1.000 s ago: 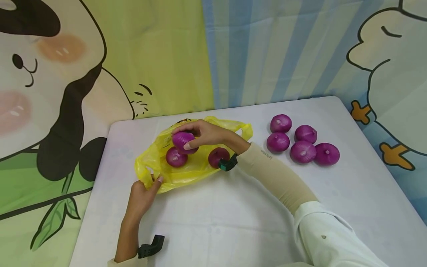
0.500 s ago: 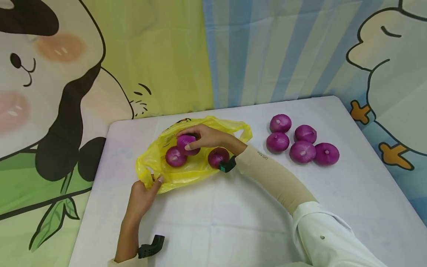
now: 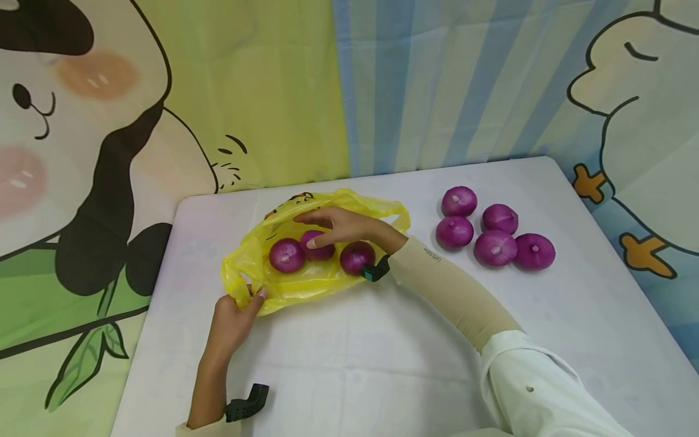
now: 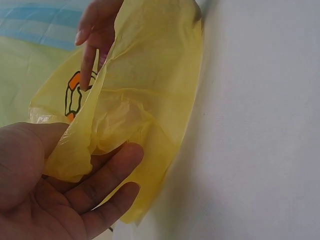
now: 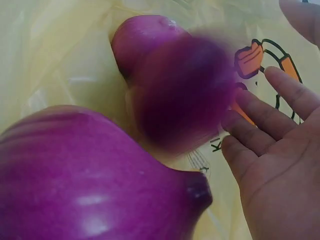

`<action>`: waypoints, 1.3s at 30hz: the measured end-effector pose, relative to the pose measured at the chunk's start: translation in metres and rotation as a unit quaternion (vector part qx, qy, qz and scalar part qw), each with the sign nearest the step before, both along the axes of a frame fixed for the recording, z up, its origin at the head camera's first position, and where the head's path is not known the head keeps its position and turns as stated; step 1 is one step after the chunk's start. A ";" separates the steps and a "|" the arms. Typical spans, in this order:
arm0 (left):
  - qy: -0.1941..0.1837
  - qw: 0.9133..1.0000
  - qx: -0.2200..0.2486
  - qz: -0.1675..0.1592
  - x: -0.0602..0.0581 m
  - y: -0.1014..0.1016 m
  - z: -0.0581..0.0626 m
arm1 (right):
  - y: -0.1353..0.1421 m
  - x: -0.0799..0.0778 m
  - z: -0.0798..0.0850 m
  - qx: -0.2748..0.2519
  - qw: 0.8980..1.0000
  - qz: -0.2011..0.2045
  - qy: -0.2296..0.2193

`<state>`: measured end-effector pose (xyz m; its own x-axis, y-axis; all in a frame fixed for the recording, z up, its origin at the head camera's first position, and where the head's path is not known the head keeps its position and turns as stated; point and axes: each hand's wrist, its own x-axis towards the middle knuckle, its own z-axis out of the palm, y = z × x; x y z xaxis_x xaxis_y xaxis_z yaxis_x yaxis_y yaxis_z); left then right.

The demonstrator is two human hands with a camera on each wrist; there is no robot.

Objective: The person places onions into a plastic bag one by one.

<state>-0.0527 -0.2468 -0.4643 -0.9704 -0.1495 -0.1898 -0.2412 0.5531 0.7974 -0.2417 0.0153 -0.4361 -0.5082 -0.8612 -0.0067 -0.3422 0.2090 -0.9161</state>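
A yellow plastic bag [image 3: 306, 290] lies spread with its mouth facing up, and three purple onions show inside. My left hand [image 3: 236, 318] pinches the bag's near left edge between thumb and fingers, as the left wrist view also shows. Over the bag is my right hand [image 3: 346, 224], its fingers spread and holding nothing. Just beneath its thumb sits the middle onion [image 3: 318, 247], blurred in the right wrist view. Left of that one rests another onion [image 3: 287, 255]; a third onion [image 3: 356, 257] lies below the right wrist.
Several more purple onions [image 3: 495, 248] stand grouped on the right side of the white table [image 3: 349, 376]. Behind the table hangs a printed curtain [image 3: 273, 91] with cartoon animals. Both wrists wear black camera mounts [image 3: 247, 404].
The right hand has lowered an onion into the bag and let go of it; the onion now sits between the other two. My left hand has kept its hold on the bag.
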 end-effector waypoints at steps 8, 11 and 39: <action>-0.005 1.000 -0.003 0.003 0.000 0.000 -0.001 | 0.004 0.001 0.005 0.023 0.999 -0.011 0.019; 0.000 1.000 0.001 0.001 0.000 0.000 -0.001 | 0.004 0.002 0.006 0.026 0.999 -0.013 0.022; -0.011 1.000 0.000 0.012 0.001 0.001 0.001 | 0.026 0.019 0.025 -0.028 0.999 -0.011 0.038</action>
<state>-0.0518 -0.2457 -0.4633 -0.9621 -0.1719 -0.2116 -0.2719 0.5478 0.7912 -0.2226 0.0414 -0.4113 -0.5234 -0.8483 0.0804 -0.4072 0.1662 -0.8981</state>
